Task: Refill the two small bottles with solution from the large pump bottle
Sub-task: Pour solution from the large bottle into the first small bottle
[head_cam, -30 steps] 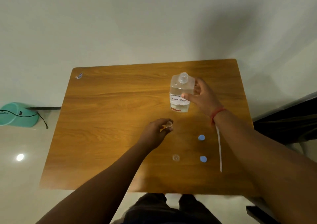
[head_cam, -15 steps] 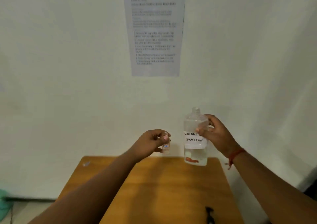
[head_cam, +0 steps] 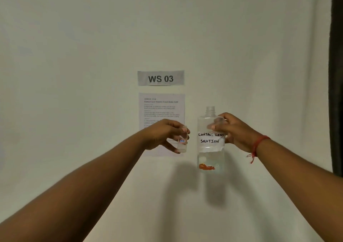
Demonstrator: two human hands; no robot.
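My right hand point(head_cam: 235, 132) grips the large clear bottle point(head_cam: 210, 149) upright in the air; its pump is off, the neck is open, and a white label reads "CONTACT LENS SOLUTION". A little clear liquid sits near its bottom. My left hand point(head_cam: 163, 136) pinches a small clear bottle point(head_cam: 182, 142) upright, just left of the large one, with a gap between them. Its cap is off. The second small bottle, the caps and the table are out of view.
Both bottles are held up in front of a white wall. A "WS 03" sign point(head_cam: 160, 78) and a printed instruction sheet point(head_cam: 161, 108) hang on it behind my hands. A dark vertical edge point(head_cam: 336, 74) runs down the far right.
Both hands have lifted the bottles off the table and raised them. My view has tilted up from the tabletop to the wall, so the table has left the frame.
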